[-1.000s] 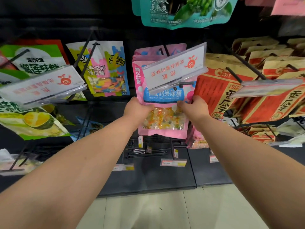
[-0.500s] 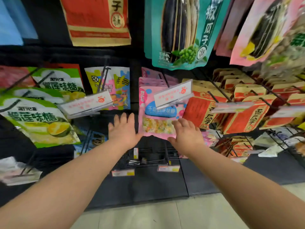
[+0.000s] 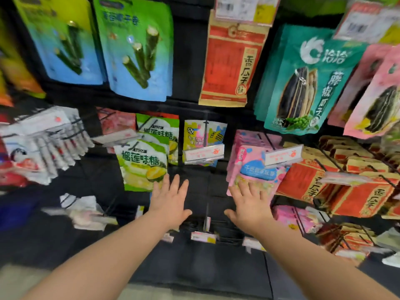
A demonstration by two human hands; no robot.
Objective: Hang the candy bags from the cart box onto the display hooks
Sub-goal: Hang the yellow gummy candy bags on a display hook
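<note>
At nine o'clock in our view a row of white bags [image 3: 49,148] hangs, blurred. Toward the centre, a green candy bag [image 3: 140,167] hangs at about eleven o'clock from our left hand [image 3: 171,202], with its lower corner just beside the fingertips. That hand is spread flat with straight fingers and holds nothing, in front of the dark back panel [image 3: 201,187]. At twelve o'clock above the gap between our hands hangs a yellow and blue bag [image 3: 204,135], partly behind a white tag [image 3: 203,153]. Our right hand [image 3: 251,204] is likewise spread wide and grips nothing. Its fingertips overlap the lower edge of the pink candy bag [image 3: 257,172], and we cannot tell whether they touch it. The pink candy bag hangs at the front of a stack of like bags, at twelve o'clock from that hand, partly behind a second tag [image 3: 283,156]. At three o'clock red bags [image 3: 307,182] crowd the rack.
</note>
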